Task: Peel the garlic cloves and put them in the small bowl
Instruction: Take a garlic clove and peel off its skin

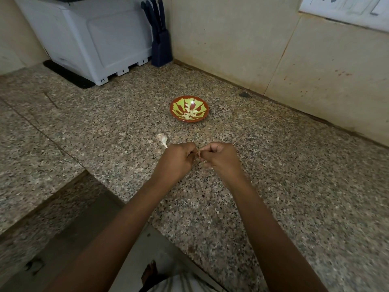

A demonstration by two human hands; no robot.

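Observation:
A small red bowl [189, 111] with a green leaf pattern stands on the granite counter and holds several pale peeled garlic cloves [190, 115]. A garlic bulb [162, 139] with its stalk lies on the counter just left of my hands. My left hand [175, 160] and my right hand [221, 158] meet over the counter in front of the bowl, fingers curled, pinching a small garlic clove [197, 155] between them. The clove is almost wholly hidden by my fingers.
The granite counter [273, 186] runs to a tiled wall at the right and back. A white appliance [94, 39] and a dark knife block [161, 47] stand in the far corner. A small dark speck [244, 94] lies near the wall. The counter edge drops off at lower left.

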